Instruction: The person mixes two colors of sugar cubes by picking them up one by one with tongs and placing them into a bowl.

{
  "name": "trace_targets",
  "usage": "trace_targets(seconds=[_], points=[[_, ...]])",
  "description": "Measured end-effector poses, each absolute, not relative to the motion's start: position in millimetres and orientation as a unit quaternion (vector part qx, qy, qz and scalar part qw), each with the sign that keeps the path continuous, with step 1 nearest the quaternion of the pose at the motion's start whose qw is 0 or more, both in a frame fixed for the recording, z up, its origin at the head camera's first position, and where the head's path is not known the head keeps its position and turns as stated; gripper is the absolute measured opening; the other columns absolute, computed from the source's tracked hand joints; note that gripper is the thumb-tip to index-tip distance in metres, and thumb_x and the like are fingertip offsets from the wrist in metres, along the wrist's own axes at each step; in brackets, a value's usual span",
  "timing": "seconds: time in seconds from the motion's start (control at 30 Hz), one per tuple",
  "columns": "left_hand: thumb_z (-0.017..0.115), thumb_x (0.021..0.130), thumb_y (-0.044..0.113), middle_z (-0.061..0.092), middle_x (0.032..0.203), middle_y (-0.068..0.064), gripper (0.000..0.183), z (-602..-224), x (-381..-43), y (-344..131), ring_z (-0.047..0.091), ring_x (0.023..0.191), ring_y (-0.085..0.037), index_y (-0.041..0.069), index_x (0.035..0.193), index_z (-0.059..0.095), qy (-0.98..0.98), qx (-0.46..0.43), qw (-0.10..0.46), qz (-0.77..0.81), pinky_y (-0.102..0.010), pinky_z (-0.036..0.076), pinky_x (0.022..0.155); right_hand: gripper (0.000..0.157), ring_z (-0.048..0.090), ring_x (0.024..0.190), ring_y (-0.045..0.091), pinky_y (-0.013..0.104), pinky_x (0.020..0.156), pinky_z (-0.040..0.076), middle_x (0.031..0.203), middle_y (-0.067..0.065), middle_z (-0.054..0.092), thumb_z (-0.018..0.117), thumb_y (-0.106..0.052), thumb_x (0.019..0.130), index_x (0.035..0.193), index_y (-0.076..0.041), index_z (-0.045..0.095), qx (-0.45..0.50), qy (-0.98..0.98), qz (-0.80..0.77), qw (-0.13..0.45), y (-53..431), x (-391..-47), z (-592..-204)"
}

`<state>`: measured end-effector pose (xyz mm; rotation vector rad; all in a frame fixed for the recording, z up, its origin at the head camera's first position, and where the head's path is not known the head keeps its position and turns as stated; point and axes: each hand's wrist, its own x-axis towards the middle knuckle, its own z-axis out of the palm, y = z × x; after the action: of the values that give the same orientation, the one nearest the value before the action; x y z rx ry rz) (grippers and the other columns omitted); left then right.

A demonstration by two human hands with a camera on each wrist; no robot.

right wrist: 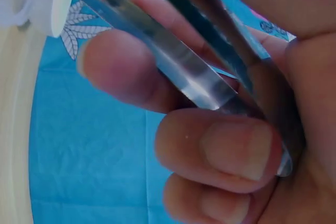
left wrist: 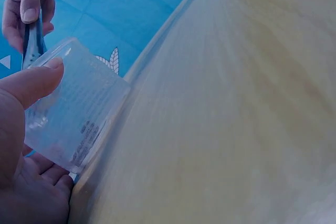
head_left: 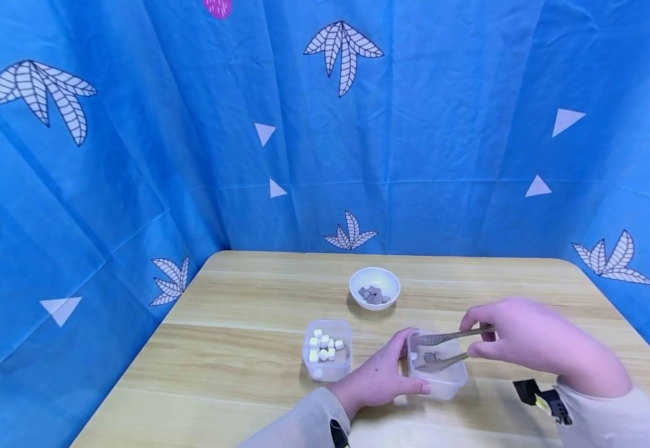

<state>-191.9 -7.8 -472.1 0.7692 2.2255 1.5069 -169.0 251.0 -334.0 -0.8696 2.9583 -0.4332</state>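
My left hand (head_left: 377, 375) grips a clear plastic container (head_left: 449, 387) from its left side, thumb on the near wall and fingers behind. Inside lie a few small brown cubes (head_left: 431, 357). Metal tongs (head_left: 452, 336) with perforated tips are held by my right hand (head_left: 517, 336), its fingers curled round the arms. The tongs' arms stand apart, their tips down in the container around the brown cubes; whether they touch a cube I cannot tell. In the left wrist view the container (left wrist: 84, 103) shows printed text on its wall. The tongs (right wrist: 173, 61) fill the right wrist view.
Left of my left hand stands a second clear container (head_left: 329, 373) with several white cubes (head_left: 325, 342). Farther back is a white bowl (head_left: 374, 275) holding several brown cubes. All stand on a wooden table (head_left: 235, 348), with a blue curtain (head_left: 442, 137) behind and at the sides.
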Motion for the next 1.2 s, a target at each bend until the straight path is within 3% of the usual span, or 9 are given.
trace_targets(seconds=[0.23, 0.4, 0.67, 0.87, 1.0, 1.2], points=[[0.085, 0.081, 0.038, 0.047, 0.147, 0.014, 0.087, -472.3, -191.7, -7.6, 0.044, 0.134, -0.007, 0.037, 0.151, 0.032, 0.794, 0.260, 0.174, 0.521, -0.042, 0.029, 0.116, 0.026, 0.042, 0.056, 0.001, 0.025, 0.051, 0.038, 0.064, -0.017, 0.049, 0.084, -0.029, 0.076, 0.099, -0.027, 0.072, -0.282, 0.946, -0.149, 0.062, 236.8, -170.2, -345.8], [0.085, 0.082, 0.038, 0.047, 0.148, 0.014, 0.086, -473.3, -192.3, -7.6, 0.044, 0.134, -0.007, 0.035, 0.151, 0.033, 0.794, 0.266, 0.171, 0.520, -0.040, 0.030, 0.116, 0.027, 0.044, 0.058, 0.003, 0.027, 0.054, 0.040, 0.066, -0.016, 0.050, 0.084, -0.028, 0.073, 0.096, -0.027, 0.071, -0.270, 0.952, -0.133, 0.061, 227.9, -170.7, -351.1], [0.084, 0.082, 0.037, 0.046, 0.148, 0.013, 0.087, -473.8, -193.1, -7.9, 0.044, 0.133, -0.007, 0.033, 0.152, 0.033, 0.793, 0.268, 0.175, 0.519, -0.041, 0.030, 0.116, 0.015, 0.048, 0.065, 0.002, 0.032, 0.060, 0.045, 0.078, -0.022, 0.058, 0.083, -0.034, 0.082, 0.089, -0.031, 0.070, -0.283, 0.953, -0.104, 0.028, 227.6, -176.1, -354.3], [0.083, 0.083, 0.037, 0.046, 0.149, 0.013, 0.086, -473.3, -193.7, -8.2, 0.044, 0.133, -0.006, 0.032, 0.152, 0.032, 0.791, 0.265, 0.182, 0.520, -0.041, 0.030, 0.116, 0.013, 0.049, 0.064, 0.000, 0.034, 0.058, 0.045, 0.076, -0.025, 0.057, 0.081, -0.036, 0.083, 0.083, -0.037, 0.068, -0.284, 0.955, -0.082, -0.010, 227.7, -179.4, -357.0], [0.083, 0.083, 0.038, 0.046, 0.148, 0.012, 0.085, -473.1, -193.9, -8.2, 0.044, 0.134, -0.006, 0.032, 0.151, 0.033, 0.794, 0.266, 0.179, 0.517, -0.039, 0.030, 0.116, 0.016, 0.049, 0.064, 0.002, 0.033, 0.058, 0.045, 0.075, -0.021, 0.057, 0.084, -0.038, 0.078, 0.088, -0.034, 0.072, -0.272, 0.958, -0.091, 0.017, 227.8, -178.5, -354.6], [0.084, 0.082, 0.040, 0.047, 0.148, 0.014, 0.085, -472.4, -194.8, -7.2, 0.043, 0.135, -0.007, 0.037, 0.150, 0.033, 0.796, 0.257, 0.185, 0.515, -0.041, 0.029, 0.116, 0.026, 0.046, 0.060, 0.005, 0.030, 0.055, 0.041, 0.069, -0.016, 0.052, 0.084, -0.029, 0.072, 0.095, -0.030, 0.073, -0.255, 0.958, -0.112, 0.064, 227.5, -176.2, -351.9]])
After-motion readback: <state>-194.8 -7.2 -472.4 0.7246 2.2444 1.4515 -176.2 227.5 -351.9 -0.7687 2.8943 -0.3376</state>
